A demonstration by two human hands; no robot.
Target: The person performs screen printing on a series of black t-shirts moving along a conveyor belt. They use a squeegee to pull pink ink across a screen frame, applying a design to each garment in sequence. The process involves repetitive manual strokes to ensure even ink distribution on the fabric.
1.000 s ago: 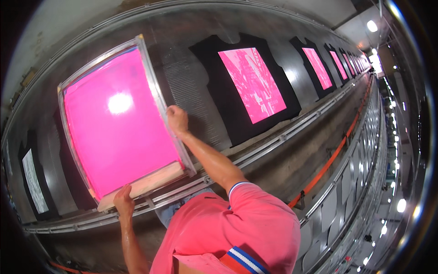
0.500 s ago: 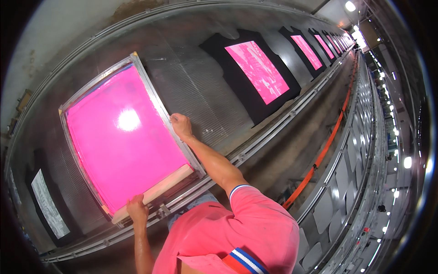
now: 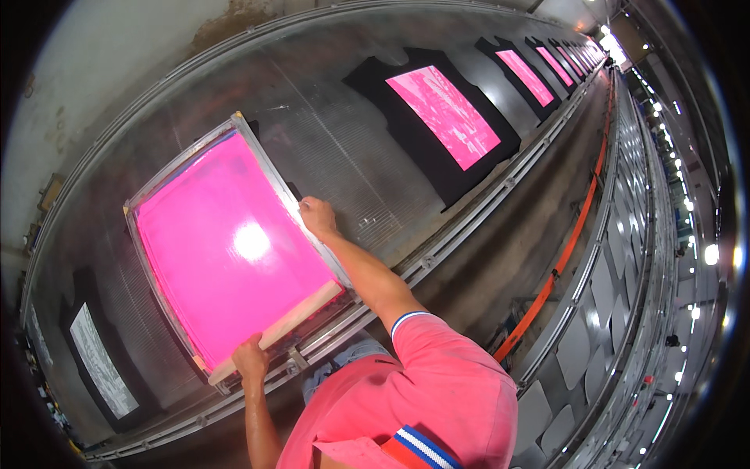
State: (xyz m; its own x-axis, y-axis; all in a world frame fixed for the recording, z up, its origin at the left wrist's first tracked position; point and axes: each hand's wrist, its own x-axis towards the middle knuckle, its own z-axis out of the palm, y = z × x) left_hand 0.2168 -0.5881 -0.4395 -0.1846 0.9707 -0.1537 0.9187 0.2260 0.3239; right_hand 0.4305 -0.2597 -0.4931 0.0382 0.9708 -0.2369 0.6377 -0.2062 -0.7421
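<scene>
A screen printing frame (image 3: 275, 184) with metal sides, its mesh covered in glossy pink ink (image 3: 211, 227), lies tilted across the long table. Along its near edge rests a squeegee (image 3: 303, 314) with a wooden handle. My left hand (image 3: 251, 359) is closed at that near edge, its fingers over the squeegee handle; what lies beneath them is hidden. Midway along the right side, my right hand (image 3: 318, 217) grips the frame's metal rail. Bits of black fabric (image 3: 294, 190) peek out past the frame's right side and far corner.
To the right lies a black shirt (image 3: 496, 133) with a pink printed panel, and several like it run into the distance. A black shirt (image 3: 82, 301) with a grey-white panel is at left. A metal rail (image 3: 437, 258) edges the table; an orange strip (image 3: 558, 262) runs along the aisle.
The frame has shifted slightly toward me, with both hands still on it. More black fabric shows beyond its far corner and right side. The view has also moved a little.
</scene>
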